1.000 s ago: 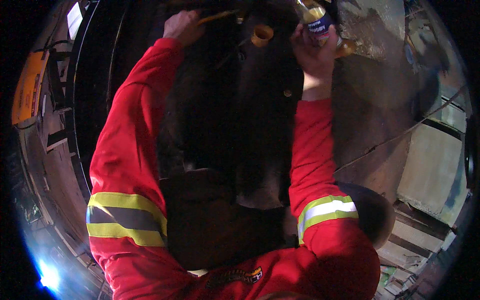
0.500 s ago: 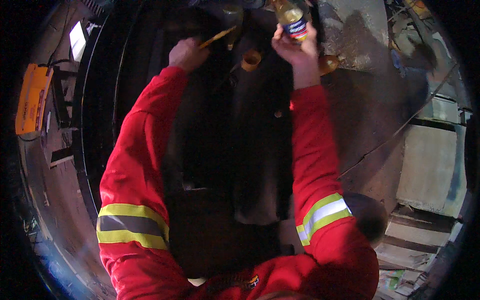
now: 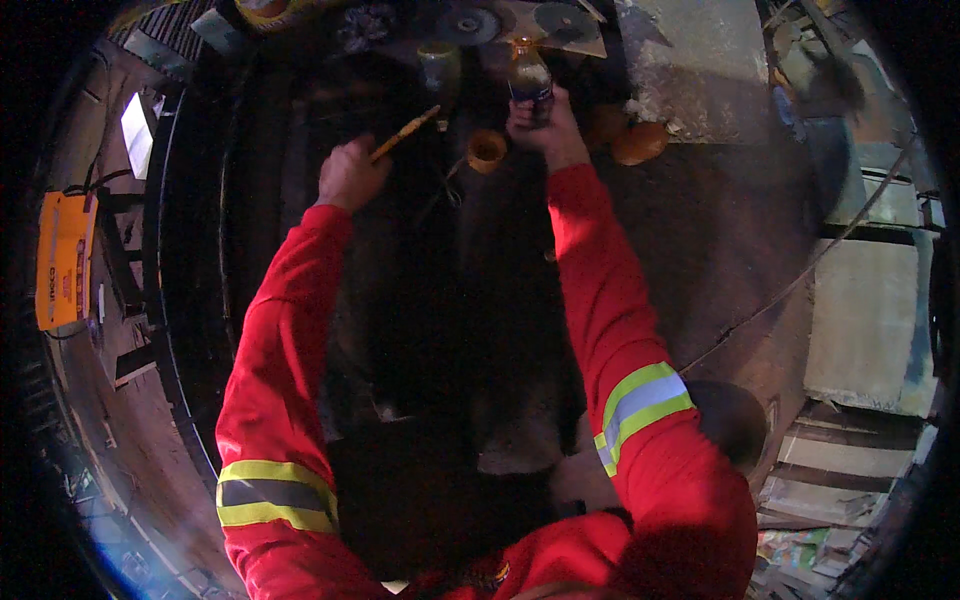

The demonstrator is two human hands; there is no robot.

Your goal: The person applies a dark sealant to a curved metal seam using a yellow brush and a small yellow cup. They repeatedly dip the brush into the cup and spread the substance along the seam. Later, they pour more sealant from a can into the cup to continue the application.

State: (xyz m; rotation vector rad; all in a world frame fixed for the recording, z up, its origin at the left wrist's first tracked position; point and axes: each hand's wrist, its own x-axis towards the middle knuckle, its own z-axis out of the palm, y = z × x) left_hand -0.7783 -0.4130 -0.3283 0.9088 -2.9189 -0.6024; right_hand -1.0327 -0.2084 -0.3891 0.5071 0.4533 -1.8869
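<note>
My left hand (image 3: pixel 352 178) is closed around a thin yellowish stick (image 3: pixel 405 133), which slants up to the right; whether it is a brush handle I cannot make out. In my right hand (image 3: pixel 548 128) is a clear glass bottle (image 3: pixel 528 75) with a dark label and pale yellowish contents, gripped round its lower part. Between the hands, touched by neither, stands a small orange cup (image 3: pixel 486 150). Behind it is a greenish glass jar (image 3: pixel 440 72).
An orange rounded piece (image 3: pixel 640 143) lies right of my right hand. Dark discs (image 3: pixel 468 24) rest at the far edge. A pale rough slab (image 3: pixel 690 70) is at the far right, an orange box-shaped unit (image 3: pixel 66 260) at the left. A cable (image 3: pixel 770 305) crosses the right side.
The view has shifted to show more of the far side. My right hand has brought the bottle left, and its label has turned partly away. The stick stays in my left hand.
</note>
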